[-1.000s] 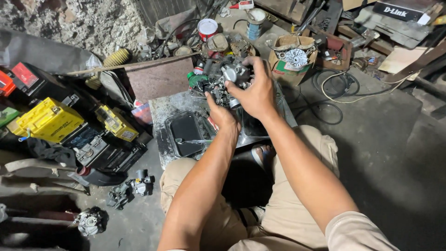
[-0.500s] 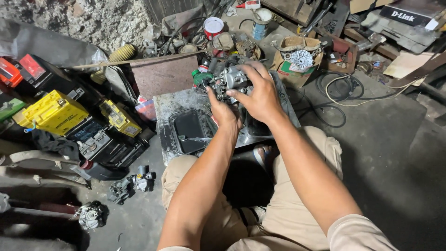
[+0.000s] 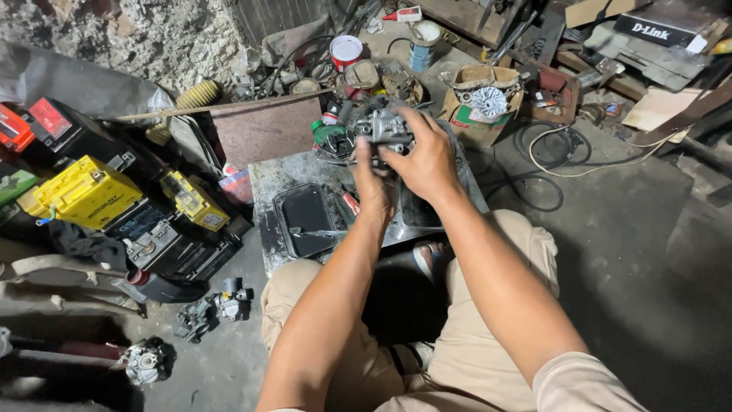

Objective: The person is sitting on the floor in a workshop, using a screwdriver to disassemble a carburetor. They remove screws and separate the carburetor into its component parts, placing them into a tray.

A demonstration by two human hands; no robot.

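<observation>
Both hands hold a small grey metal engine part up over a metal tray that sits in front of the person's knees. The right hand is wrapped over the top and side of the part, fingers closed on it. The left hand holds it from below, thumb up against it. In the tray lies a shallow black pan with a thin tool across it; what else is in it cannot be made out. Behind the tray a cardboard box holds a round silver fan wheel. Near it stand a can with a red and white lid and a blue can with a white top. To the left, yellow and black batteries sit on the floor
</observation>
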